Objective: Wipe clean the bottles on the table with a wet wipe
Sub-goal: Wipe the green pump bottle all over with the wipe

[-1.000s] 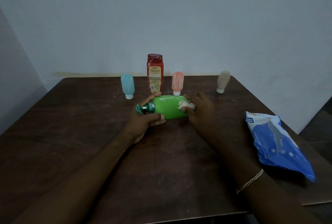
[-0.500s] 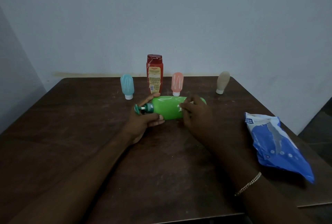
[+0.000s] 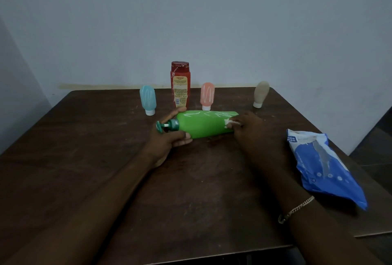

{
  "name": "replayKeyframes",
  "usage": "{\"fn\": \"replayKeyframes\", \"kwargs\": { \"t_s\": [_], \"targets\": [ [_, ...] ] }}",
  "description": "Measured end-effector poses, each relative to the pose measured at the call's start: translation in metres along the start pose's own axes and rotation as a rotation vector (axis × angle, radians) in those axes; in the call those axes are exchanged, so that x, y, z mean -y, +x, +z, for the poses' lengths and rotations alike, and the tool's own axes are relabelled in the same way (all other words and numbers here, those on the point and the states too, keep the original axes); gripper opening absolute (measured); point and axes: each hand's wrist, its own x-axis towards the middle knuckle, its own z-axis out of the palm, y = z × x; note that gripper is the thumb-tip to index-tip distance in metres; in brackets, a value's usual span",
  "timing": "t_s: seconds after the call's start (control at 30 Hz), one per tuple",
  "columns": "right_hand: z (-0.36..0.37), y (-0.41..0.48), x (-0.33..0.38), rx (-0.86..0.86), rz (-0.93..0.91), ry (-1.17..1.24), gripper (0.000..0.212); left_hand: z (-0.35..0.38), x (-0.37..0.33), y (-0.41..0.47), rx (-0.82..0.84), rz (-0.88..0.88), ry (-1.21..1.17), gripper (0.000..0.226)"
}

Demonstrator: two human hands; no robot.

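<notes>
A green pump bottle (image 3: 204,125) lies on its side over the dark table (image 3: 84,158), pump head pointing left, with white scribble marks along its upper side. My left hand (image 3: 167,139) grips its neck end. My right hand (image 3: 248,131) presses a bunched white wet wipe (image 3: 230,123) against the bottle's base end. Behind stand a red bottle (image 3: 180,84), a blue tube (image 3: 148,99), a pink tube (image 3: 207,95) with white marks, and a beige tube (image 3: 261,93).
A blue and white wet wipe pack (image 3: 324,167) lies at the right side of the table, close to my right forearm. The table's far edge meets a pale wall. The right edge drops to a dark floor.
My right hand with the wipe has slid right along the green bottle, from its middle to its base end. The left hand keeps its hold at the neck.
</notes>
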Motion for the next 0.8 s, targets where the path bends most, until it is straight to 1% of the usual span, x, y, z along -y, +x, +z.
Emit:
{"fn": "replayKeyframes", "kwargs": {
  "t_s": [0.07,0.1,0.2,0.27,0.3,0.43,0.53,0.6,0.63,0.7,0.73,0.77,0.8],
  "targets": [
    [-0.004,0.003,-0.003,-0.038,-0.016,-0.074,0.014,0.001,0.001,0.000,0.004,0.006,0.010,0.070],
    [-0.004,0.003,0.000,-0.053,-0.033,-0.067,0.015,0.002,0.000,0.000,0.003,0.006,0.011,0.070],
    [-0.003,-0.003,0.015,-0.031,-0.083,0.065,0.013,0.000,-0.001,0.001,-0.020,0.004,0.003,0.069],
    [-0.002,-0.008,0.013,0.002,-0.118,0.074,0.014,-0.001,-0.002,0.001,-0.032,0.001,-0.003,0.068],
    [-0.004,-0.008,0.008,0.006,-0.091,0.062,0.014,0.000,-0.002,0.001,-0.030,-0.001,-0.004,0.068],
    [-0.007,0.005,-0.005,-0.094,0.069,0.007,0.018,0.002,-0.003,0.000,-0.020,-0.002,0.006,0.069],
    [-0.003,0.001,0.007,-0.059,0.015,0.079,0.017,0.001,-0.003,0.000,-0.025,0.003,0.008,0.069],
    [-0.004,-0.003,0.002,-0.046,-0.003,0.093,0.014,0.000,-0.002,0.000,-0.024,0.005,0.013,0.068],
    [-0.008,-0.003,-0.004,-0.036,0.011,0.093,0.015,0.000,-0.002,0.000,-0.020,0.003,0.015,0.068],
    [-0.013,0.001,-0.017,0.005,0.120,0.104,0.021,0.000,-0.002,0.001,-0.004,0.006,0.028,0.068],
    [-0.013,0.004,-0.020,-0.001,0.174,0.111,0.024,0.001,-0.002,0.001,0.002,0.010,0.036,0.067],
    [-0.012,0.005,-0.018,-0.027,0.185,0.109,0.024,0.001,-0.002,0.001,0.004,0.015,0.040,0.067],
    [-0.010,0.006,-0.013,-0.069,0.155,0.098,0.021,0.001,-0.002,0.001,0.007,0.018,0.039,0.068]
  ]
}}
